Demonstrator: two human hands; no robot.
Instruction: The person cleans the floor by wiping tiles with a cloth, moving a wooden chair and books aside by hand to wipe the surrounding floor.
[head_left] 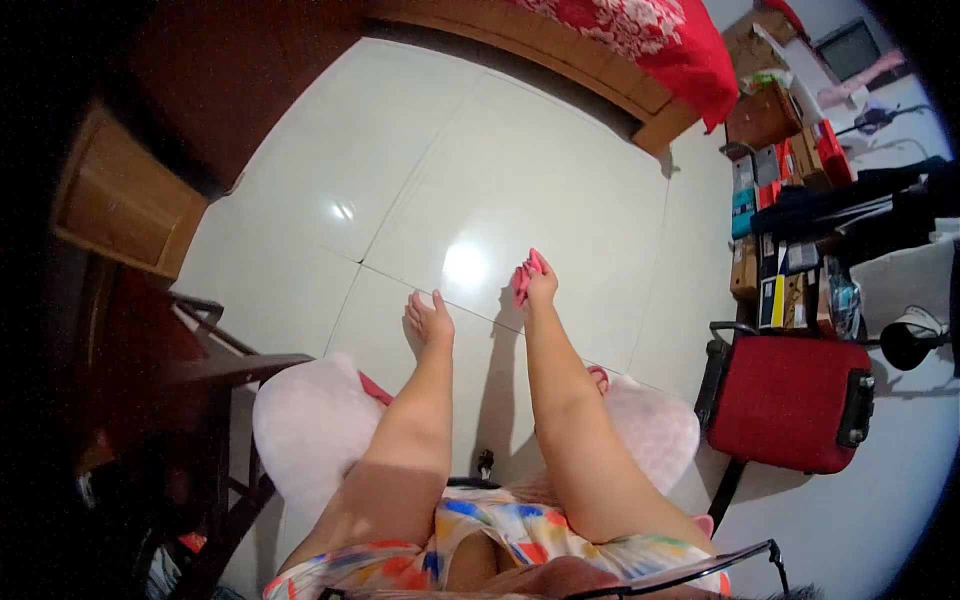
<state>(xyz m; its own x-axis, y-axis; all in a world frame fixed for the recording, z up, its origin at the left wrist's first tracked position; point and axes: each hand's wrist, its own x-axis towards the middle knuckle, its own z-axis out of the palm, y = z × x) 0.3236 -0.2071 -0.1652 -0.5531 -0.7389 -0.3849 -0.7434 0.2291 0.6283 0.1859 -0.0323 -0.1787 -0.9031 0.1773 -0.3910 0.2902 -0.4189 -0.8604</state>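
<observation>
My right hand (543, 289) is stretched out in front of me over the floor, closed on a small crumpled pink cloth (521, 284). Part of the cloth sticks out above my fingers and part hangs on their left side; its exact kind is too small to tell. To the left and slightly nearer, my left hand (431, 319) holds nothing, with its fingers stretched and somewhat apart. Below both hands lie the glossy white floor tiles (420, 215).
A wooden bed frame (560, 60) with a red floral cover (690, 60) stands ahead. On the right are a red suitcase (785, 402) and stacked boxes (745, 265). Wooden furniture (130, 205) and a dark chair (215, 375) line the left.
</observation>
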